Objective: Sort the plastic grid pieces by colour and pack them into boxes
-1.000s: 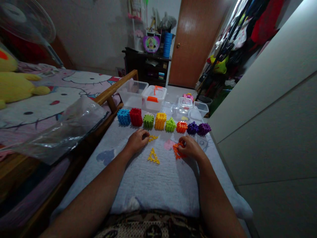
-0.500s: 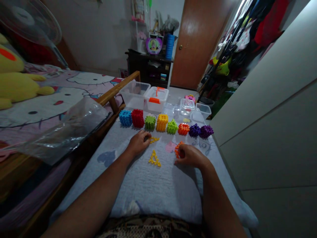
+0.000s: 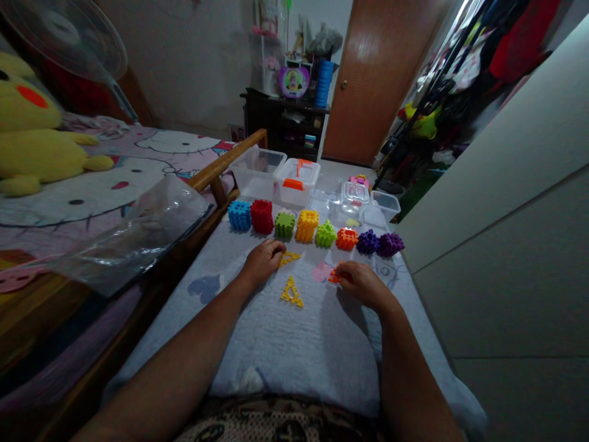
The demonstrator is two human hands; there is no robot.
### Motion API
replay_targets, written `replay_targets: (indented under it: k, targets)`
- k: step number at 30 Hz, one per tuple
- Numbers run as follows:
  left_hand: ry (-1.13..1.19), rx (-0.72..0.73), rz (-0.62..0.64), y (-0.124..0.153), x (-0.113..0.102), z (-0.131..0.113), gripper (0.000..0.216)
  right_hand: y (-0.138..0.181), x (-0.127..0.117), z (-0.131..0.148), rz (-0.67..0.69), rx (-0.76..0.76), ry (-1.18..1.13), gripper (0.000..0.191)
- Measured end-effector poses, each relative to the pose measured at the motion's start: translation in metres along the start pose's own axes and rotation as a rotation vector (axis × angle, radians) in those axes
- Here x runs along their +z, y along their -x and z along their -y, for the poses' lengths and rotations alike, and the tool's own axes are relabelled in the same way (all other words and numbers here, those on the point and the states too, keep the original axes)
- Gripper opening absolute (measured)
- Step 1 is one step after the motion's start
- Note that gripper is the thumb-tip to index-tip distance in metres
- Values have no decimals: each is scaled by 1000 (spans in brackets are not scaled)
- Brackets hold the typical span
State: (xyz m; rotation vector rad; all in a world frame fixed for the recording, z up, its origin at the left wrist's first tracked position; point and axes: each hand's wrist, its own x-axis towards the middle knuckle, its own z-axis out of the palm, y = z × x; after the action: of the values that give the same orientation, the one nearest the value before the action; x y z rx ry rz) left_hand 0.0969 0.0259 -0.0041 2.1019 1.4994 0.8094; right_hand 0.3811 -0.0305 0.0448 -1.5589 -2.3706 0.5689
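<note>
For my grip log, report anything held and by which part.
Right hand: orange piece, held by its right side. Left hand: at the left end of the farther yellow piece; grip unclear.

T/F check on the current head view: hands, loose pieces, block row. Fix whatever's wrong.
1. The left hand is at a yellow piece. True.
2. The right hand holds a blue piece. False: its fingers are on an orange piece.
3. A yellow triangle lies on the cloth, touched by neither hand. True.
4. A clear box with an orange latch stands beyond the block row. True.
5. A red block ends that row at the right. False: a purple block does.
</note>
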Motion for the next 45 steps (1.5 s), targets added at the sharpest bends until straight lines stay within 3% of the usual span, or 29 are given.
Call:
replay_targets:
  k: [6, 17, 20, 27, 34, 38, 45]
  targets:
    - [-11, -12, 14, 0, 0, -1, 21, -5, 1, -21, -165, 18, -66, 25]
    - [-29, -7, 22, 1, -1, -2, 19, -12, 15, -43, -247, 95, -104, 38]
    - [-9, 3, -2, 2, -2, -2, 19, -5, 11, -46, -222, 182, -95, 40]
    - [-4, -7, -12, 2, 0, 0, 18, 0, 7, -49, -123, 250, -21, 7]
    - [-10, -16, -2, 2, 2, 1, 20, -2, 5, -44, -60, 256, -55, 5]
    - [7, -6, -18, 2, 2, 1, 19, 0, 3, -44, -58, 262, -111, 15]
    - [16, -26, -14, 2, 1, -1, 18, 1, 4, -47, -81, 247, -42, 8]
